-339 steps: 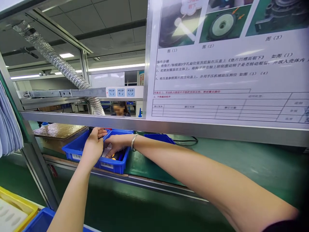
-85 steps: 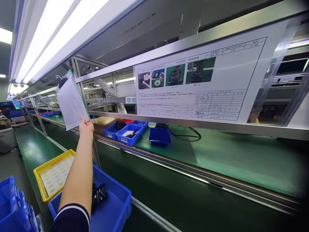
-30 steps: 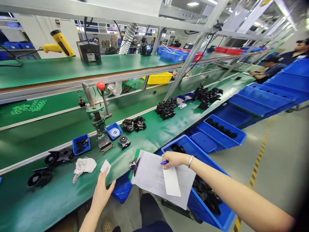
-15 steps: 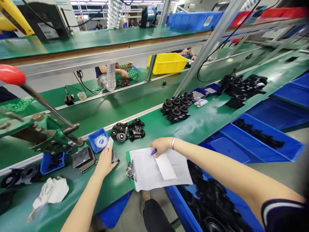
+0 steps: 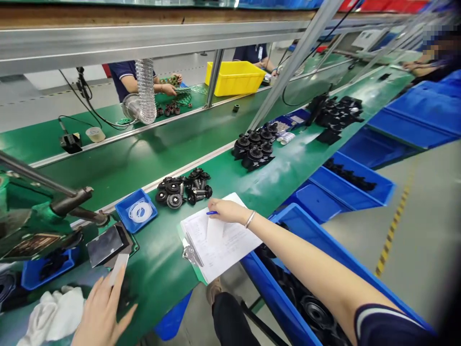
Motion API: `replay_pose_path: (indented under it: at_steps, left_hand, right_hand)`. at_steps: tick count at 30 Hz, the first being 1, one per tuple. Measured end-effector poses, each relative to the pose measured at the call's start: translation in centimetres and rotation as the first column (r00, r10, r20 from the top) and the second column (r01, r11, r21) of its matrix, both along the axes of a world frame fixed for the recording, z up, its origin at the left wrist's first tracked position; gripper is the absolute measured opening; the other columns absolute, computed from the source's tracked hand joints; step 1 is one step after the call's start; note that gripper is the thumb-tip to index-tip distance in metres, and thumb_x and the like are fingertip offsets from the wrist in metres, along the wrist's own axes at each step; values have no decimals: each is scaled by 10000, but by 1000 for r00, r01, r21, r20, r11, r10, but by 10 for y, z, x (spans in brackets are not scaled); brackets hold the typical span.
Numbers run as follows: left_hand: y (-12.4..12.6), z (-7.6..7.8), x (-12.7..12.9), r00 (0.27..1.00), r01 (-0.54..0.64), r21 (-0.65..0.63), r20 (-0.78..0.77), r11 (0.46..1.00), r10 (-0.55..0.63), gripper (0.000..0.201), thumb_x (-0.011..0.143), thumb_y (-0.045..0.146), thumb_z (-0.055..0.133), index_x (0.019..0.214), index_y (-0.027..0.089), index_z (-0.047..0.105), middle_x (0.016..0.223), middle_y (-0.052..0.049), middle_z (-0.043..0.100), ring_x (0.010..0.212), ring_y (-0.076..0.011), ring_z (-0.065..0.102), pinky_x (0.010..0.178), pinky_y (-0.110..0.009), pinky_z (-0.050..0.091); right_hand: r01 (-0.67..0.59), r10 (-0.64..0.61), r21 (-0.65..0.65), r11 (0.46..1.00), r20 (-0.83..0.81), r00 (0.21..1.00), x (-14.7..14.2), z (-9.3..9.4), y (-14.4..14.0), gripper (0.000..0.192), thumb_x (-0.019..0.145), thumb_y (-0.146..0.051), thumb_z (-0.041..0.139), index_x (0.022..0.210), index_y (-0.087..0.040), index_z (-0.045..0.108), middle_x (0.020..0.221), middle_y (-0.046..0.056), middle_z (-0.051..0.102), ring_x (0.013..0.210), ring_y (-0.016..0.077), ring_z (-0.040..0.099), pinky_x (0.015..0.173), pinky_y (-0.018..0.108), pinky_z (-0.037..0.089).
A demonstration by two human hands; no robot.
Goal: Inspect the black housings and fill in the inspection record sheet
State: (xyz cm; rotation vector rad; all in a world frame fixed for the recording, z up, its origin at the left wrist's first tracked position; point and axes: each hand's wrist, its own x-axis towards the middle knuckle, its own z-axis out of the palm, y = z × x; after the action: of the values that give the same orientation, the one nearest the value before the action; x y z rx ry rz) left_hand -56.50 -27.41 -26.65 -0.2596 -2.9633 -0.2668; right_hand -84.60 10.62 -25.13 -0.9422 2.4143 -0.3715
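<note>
My right hand (image 5: 227,210) rests on a green clipboard (image 5: 201,246) with white forms, lying at the front edge of the green bench (image 5: 273,178). It holds a blue pen (image 5: 212,213) and a narrow paper slip (image 5: 215,231). My left hand (image 5: 101,314) is low at the left, pinching a small white card (image 5: 118,269) over a black part that it mostly hides. A white rag (image 5: 54,315) lies just left of that hand.
A green hand press (image 5: 39,223) stands at the left, with small blue trays (image 5: 137,213) beside it. Black round parts (image 5: 183,187) sit in clusters along the bench. Large blue bins (image 5: 309,293) of black parts stand right of me. Other workers sit across the conveyor.
My left hand has drawn back toward the near left with the white card. The view has swung right. My right hand stays on the clipboard with the pen.
</note>
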Motion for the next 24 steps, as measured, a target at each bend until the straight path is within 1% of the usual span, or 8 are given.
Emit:
replay_pose_path:
  at_steps: [2, 5, 8, 10, 13, 18, 21, 24]
  left_hand:
    - [30, -1, 2, 1000, -6, 53, -17, 999, 7, 935, 811, 494, 615, 1568, 239, 129, 1263, -191, 588, 1101, -413, 579, 896, -566, 520]
    - [107, -12, -13, 987, 120, 215, 77, 969, -140, 966, 814, 520, 616, 1572, 253, 80, 1449, -150, 491, 1272, -415, 500, 964, -532, 506]
    - [179, -35, -42, 888, 287, 382, 238, 879, -393, 921, 873, 438, 572, 1571, 206, 17, 1599, -116, 260, 1453, -349, 283, 1167, -525, 321]
    - [205, -51, -61, 849, 302, 426, 287, 853, -444, 954, 841, 368, 631, 1569, 169, 48, 1602, -137, 244, 1482, -341, 201, 1203, -532, 240]
    - [202, -68, -75, 855, 251, 428, 322, 868, -406, 933, 795, 228, 660, 1558, 130, 133, 1580, -172, 286, 1482, -346, 194, 1194, -532, 251]
    - [141, -67, -55, 899, 62, 418, 372, 906, -233, 808, 808, 331, 665, 1514, 160, 311, 1489, -198, 432, 1344, -394, 436, 1083, -563, 390]
    - [115, -61, -48, 928, -207, 469, 371, 858, 21, 471, 903, 433, 542, 1316, 207, 546, 1255, -148, 613, 1171, -322, 578, 989, -505, 480]
    - [109, -60, -63, 920, -309, 468, 369, 828, 135, 325, 978, 375, 380, 1149, 202, 597, 1116, -116, 641, 1100, -259, 603, 921, -430, 522]
  right_hand:
    - [128, -127, 11, 992, -48, 991, 7, -3, 16, 181, 924, -281, 613, 1015, -170, 722, 1285, 103, 562, 1079, 213, 595, 940, 291, 463]
    - [368, -358, 70, 927, -128, 925, 17, -12, 54, 231, 941, -264, 567, 1069, -139, 713, 1406, 174, 460, 1228, 286, 506, 1043, 387, 406]
    - [535, -515, 157, 830, -151, 844, 27, -28, 91, 233, 928, -225, 557, 1038, -100, 720, 1251, 214, 567, 1147, 305, 552, 985, 409, 443]
    - [567, -550, 188, 802, -135, 824, 35, -40, 104, 226, 929, -238, 562, 988, -98, 728, 1077, 176, 636, 1055, 272, 591, 932, 354, 471]
    - [570, -556, 184, 801, -125, 821, 49, -53, 101, 250, 951, -272, 545, 977, -101, 725, 986, 139, 626, 983, 237, 602, 897, 316, 480]
    - [469, -462, 75, 880, -98, 882, 62, -50, 59, 188, 942, -270, 583, 956, -146, 723, 1072, 129, 579, 1028, 238, 569, 922, 341, 463]
    - [338, -339, -27, 941, -63, 939, 56, -44, 22, 171, 953, -298, 590, 989, -178, 706, 1067, 105, 591, 998, 219, 580, 883, 314, 467]
    - [183, -185, -88, 979, -12, 983, 45, -46, -18, 142, 940, -334, 628, 972, -213, 696, 929, 48, 620, 863, 178, 610, 756, 254, 473]
